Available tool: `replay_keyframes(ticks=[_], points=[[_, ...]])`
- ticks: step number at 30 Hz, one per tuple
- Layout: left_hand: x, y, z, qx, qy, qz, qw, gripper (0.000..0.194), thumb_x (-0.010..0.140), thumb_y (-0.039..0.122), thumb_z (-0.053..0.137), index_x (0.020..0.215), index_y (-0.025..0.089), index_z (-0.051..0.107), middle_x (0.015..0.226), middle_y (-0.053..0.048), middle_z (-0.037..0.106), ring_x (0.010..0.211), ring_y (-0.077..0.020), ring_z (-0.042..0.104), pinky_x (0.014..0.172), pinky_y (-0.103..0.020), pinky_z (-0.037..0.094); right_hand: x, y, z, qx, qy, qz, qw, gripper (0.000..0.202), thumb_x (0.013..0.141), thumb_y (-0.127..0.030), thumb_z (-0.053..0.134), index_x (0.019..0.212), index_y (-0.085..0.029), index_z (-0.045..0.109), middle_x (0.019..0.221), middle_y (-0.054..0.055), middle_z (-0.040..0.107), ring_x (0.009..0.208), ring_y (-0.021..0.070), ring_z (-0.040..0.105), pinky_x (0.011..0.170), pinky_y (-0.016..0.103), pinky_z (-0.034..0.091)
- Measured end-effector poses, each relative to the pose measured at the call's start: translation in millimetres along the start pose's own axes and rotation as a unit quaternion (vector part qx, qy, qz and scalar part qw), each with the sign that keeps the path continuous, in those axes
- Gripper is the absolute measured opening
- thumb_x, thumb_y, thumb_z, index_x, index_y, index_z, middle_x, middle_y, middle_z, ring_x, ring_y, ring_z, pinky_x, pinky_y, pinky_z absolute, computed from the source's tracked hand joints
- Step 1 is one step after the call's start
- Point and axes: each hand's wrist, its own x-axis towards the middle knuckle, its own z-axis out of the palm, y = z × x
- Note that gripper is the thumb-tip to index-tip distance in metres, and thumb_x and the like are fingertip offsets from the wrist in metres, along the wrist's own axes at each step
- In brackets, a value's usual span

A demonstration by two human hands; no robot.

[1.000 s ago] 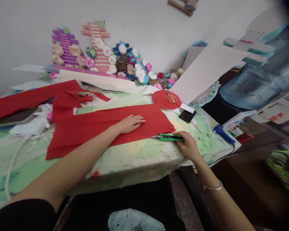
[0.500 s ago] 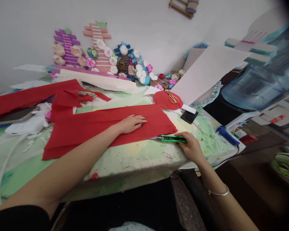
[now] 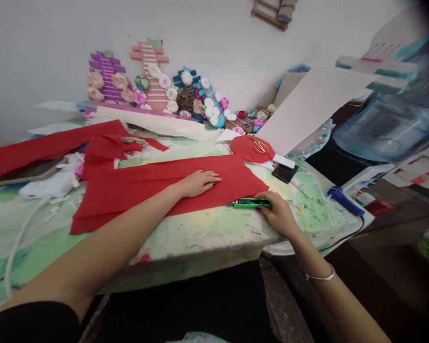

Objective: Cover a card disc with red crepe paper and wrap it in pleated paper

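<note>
A long piece of red crepe paper or cloth lies flat across the table in front of me. My left hand rests palm down on it with the fingers stretched out. At the sheet's lower right edge, my right hand grips a green and black utility knife, its blade end pointing left along that edge. The blade's tip is partly hidden at the red material. Behind the right end of the sheet sits a red round piece with gold scissors on top.
A black square item and a blue glue gun are on the right. White power strip and red scraps lie left. Decorated stick crafts lean on the wall; a large white board slants at back right.
The knife in my right hand has moved slightly left along the sheet's near edge. My left hand stays flat on the red sheet. The view has shifted a little.
</note>
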Motion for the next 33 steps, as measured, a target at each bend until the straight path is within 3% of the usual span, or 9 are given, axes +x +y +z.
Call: replay_keyframes(ticks=[12,25,33], points=[[0.2,-0.4,0.4,0.005,0.003,0.003,1.0,0.043,0.096,0.031,0.032,0.137,0.026,0.046,0.15,-0.005,0.038,0.14,-0.0204,0.03,0.114,-0.047,0.02,-9.0,6.7,-12.7,-0.021,0.002,0.019,1.0,0.032,0.069,-0.009,0.054,0.097,-0.022,0.063,0.097,0.007,0.066,0.094,0.0256,0.055,0.084,0.04,0.042],[0.5,-1.4,1.0,0.0,0.002,0.005,1.0,0.044,0.096,0.031,0.031,0.137,0.026,0.046,0.15,-0.005,0.038,0.14,-0.0225,0.03,0.114,-0.047,0.02,2.8,-8.1,6.3,0.005,0.01,-0.008,1.0,0.032,0.072,-0.008,0.053,0.098,-0.022,0.064,0.098,0.007,0.066,0.097,0.0254,0.056,0.087,0.041,0.043],[-0.2,-0.5,0.6,0.001,0.002,0.005,1.0,0.044,0.097,0.031,0.031,0.137,0.027,0.046,0.15,-0.005,0.038,0.14,-0.0204,0.03,0.114,-0.046,0.019,-4.5,-2.1,-3.6,-0.009,0.002,0.003,1.0,0.033,0.07,-0.008,0.053,0.097,-0.022,0.064,0.098,0.007,0.066,0.095,0.026,0.055,0.084,0.041,0.042]])
